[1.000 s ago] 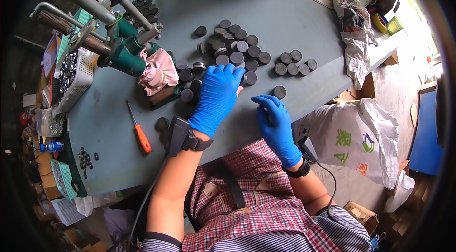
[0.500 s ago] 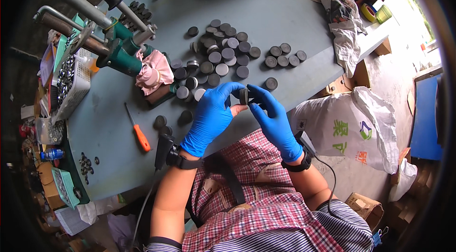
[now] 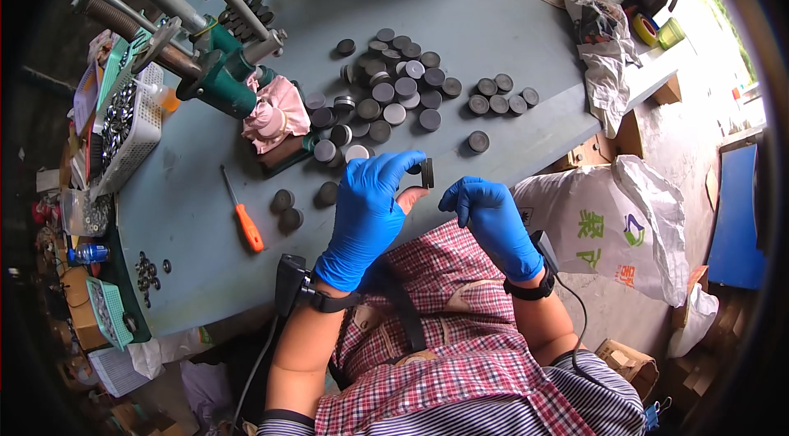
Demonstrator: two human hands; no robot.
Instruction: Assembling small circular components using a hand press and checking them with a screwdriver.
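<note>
Dark and stiff, the small disc (image 3: 427,173) looks light; our left hand (image 3: 367,210) pinches it by its rim above the surface (image 3: 509,17) edge, while our right hand (image 3: 493,222) curls loosely, holding nothing.

Bright daylight (glare right), fisheye-bent edges

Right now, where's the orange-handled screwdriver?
In the head view, the orange-handled screwdriver lies flat on the grey-blue table, on the person's left, beside two dark discs and left of the left hand.
</note>
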